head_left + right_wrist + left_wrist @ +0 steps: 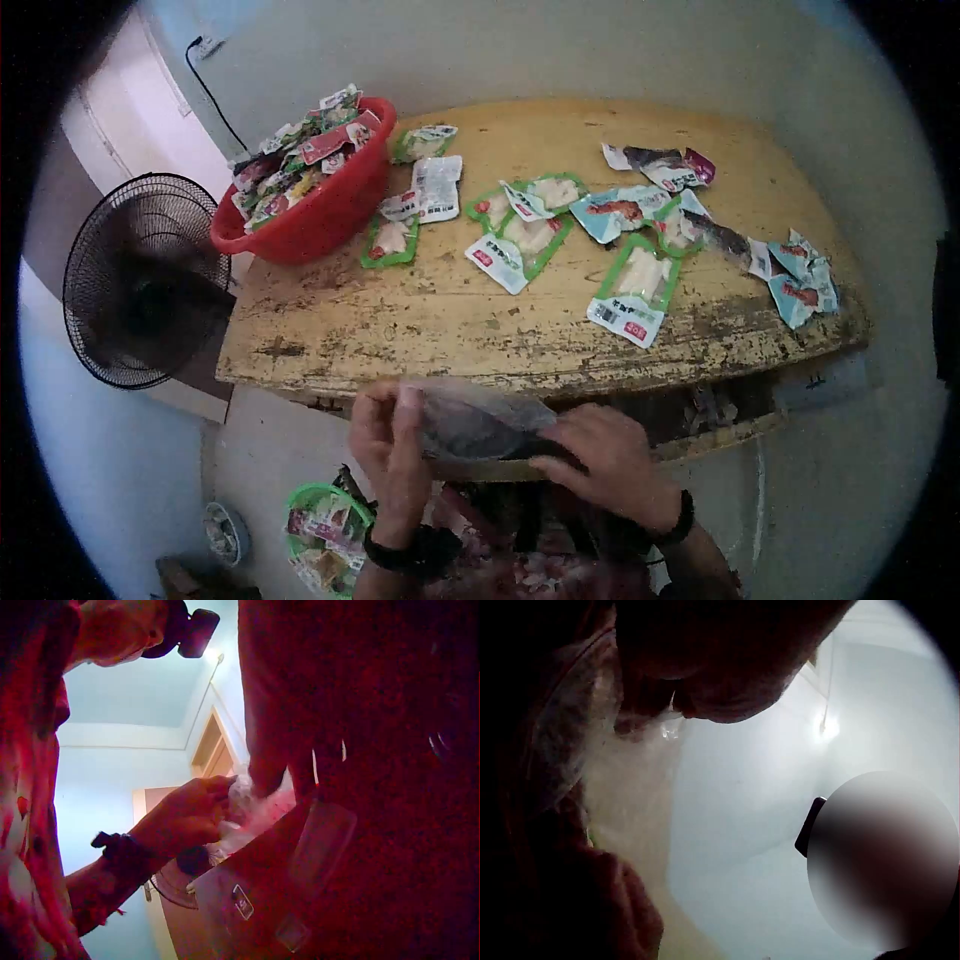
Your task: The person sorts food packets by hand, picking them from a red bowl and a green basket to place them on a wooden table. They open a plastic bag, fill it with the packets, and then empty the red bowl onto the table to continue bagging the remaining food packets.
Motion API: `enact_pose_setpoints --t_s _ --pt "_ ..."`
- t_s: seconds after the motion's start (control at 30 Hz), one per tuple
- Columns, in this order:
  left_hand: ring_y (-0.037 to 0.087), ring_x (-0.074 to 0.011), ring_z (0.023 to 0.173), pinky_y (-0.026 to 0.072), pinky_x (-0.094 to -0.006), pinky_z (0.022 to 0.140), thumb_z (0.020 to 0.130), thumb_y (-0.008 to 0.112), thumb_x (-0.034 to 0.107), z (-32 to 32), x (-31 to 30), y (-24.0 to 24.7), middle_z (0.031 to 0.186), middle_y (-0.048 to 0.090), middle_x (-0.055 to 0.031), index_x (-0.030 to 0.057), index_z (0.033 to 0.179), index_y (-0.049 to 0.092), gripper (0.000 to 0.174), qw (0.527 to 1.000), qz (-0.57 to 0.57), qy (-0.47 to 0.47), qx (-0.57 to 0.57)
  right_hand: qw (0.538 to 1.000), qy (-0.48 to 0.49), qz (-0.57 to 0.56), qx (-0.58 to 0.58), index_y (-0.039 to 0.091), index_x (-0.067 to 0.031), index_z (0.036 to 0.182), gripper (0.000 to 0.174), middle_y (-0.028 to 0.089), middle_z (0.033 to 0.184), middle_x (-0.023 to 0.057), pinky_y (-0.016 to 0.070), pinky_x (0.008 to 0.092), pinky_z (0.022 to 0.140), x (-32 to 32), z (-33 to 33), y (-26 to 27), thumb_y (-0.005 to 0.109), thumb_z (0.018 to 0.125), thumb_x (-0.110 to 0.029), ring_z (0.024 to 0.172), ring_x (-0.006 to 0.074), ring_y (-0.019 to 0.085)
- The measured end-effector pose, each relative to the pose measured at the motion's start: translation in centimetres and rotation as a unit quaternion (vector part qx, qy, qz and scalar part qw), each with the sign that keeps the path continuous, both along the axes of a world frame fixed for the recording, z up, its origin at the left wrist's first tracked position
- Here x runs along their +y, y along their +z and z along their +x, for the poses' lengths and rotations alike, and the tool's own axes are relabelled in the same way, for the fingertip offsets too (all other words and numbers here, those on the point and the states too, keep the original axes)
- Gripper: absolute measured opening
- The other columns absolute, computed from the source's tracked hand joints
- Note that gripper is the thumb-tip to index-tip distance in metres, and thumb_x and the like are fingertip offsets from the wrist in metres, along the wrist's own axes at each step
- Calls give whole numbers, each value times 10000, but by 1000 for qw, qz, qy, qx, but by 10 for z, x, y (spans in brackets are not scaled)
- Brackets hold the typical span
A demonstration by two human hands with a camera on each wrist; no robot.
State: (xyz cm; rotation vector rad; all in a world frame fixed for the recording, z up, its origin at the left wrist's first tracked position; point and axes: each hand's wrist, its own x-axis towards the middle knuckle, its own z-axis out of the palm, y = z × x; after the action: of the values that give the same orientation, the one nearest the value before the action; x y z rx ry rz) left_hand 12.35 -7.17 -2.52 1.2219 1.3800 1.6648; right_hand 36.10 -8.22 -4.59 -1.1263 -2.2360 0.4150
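Note:
A clear plastic bag [470, 415] stretches between both hands, just off the near edge of the table. My left hand [390, 450] pinches its left end, the thumb laid along the near side. At the other end, my right hand [615, 465] grips the bag with bent fingers. Dark shapes show through or behind the film. In the left wrist view the bag [574, 720] is mostly in shadow. The right wrist view shows the left hand [187, 814] holding crumpled clear film [241, 796].
Several sealed snack packets [530, 235] lie across the worn yellow table [400, 325]. A heaped red basin [310, 235] stands at its back left. Below are an open drawer [700, 415] and a green basket [300, 495] of packets. A black fan [145, 280] stands left.

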Motion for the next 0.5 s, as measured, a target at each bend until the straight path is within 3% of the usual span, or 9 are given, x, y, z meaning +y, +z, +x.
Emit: enact_pose_setpoints --t_s 0.03,0.1,0.13,0.23,0.27,0.37,0.4,0.5 --pt "589 -87 847 482 -262 707 1007 615 174 8 -3 0 976 656 -22 78 1022 601 98 1000 -13 -21 -6 998 -10 33 56 647 -53 1162 463 688 1102 122 558 408 795 0 -1 0 814 829 -328 982 313 669" --pt "601 -101 848 495 -278 721 999 626 140 18 -11 8 955 661 -37 56 1012 611 87 997 -35 -75 5 981 -30 93 168 617 -50 1199 509 680 1159 133 565 399 814 -2 -2 3 823 821 -322 1011 319 671" --pt "607 -108 848 502 -286 728 995 632 123 21 -14 10 944 664 -44 45 1007 616 81 994 -48 -103 9 979 -34 75 185 556 -78 1304 532 666 1229 141 531 443 933 -2 -8 17 760 887 -336 1163 352 634" --pt "676 -216 884 544 -336 784 941 678 21 23 -13 12 982 682 -112 -2 1058 634 127 955 41 -235 178 991 17 82 101 486 -82 1420 658 651 1249 145 539 428 892 6 -20 21 760 869 -314 1094 360 653" --pt "683 -275 891 548 -350 795 923 691 14 25 -11 12 982 682 -138 1 1070 653 153 941 89 -237 224 994 32 94 47 477 -81 1459 678 674 1139 128 542 414 845 9 -21 14 742 854 -231 1014 345 663" --pt "685 -303 919 547 -361 792 913 695 3 22 -5 15 975 684 -138 18 1075 658 167 936 115 -250 218 999 -3 46 17 615 -54 1302 538 682 1006 124 519 420 735 9 -20 6 758 784 -90 881 337 659" --pt "695 -273 963 558 -354 818 932 680 4 13 -4 15 1026 684 -143 6 1111 645 182 922 118 -232 288 999 -22 48 15 635 -58 1274 496 674 965 124 516 425 722 7 -18 3 741 789 -70 862 334 654" --pt "695 -230 1001 567 -335 848 964 647 13 -12 0 26 1096 677 -139 -3 1184 612 224 969 56 -177 161 998 -45 34 6 677 -64 1208 405 666 899 130 518 438 704 11 -8 -4 702 805 -30 835 335 650"
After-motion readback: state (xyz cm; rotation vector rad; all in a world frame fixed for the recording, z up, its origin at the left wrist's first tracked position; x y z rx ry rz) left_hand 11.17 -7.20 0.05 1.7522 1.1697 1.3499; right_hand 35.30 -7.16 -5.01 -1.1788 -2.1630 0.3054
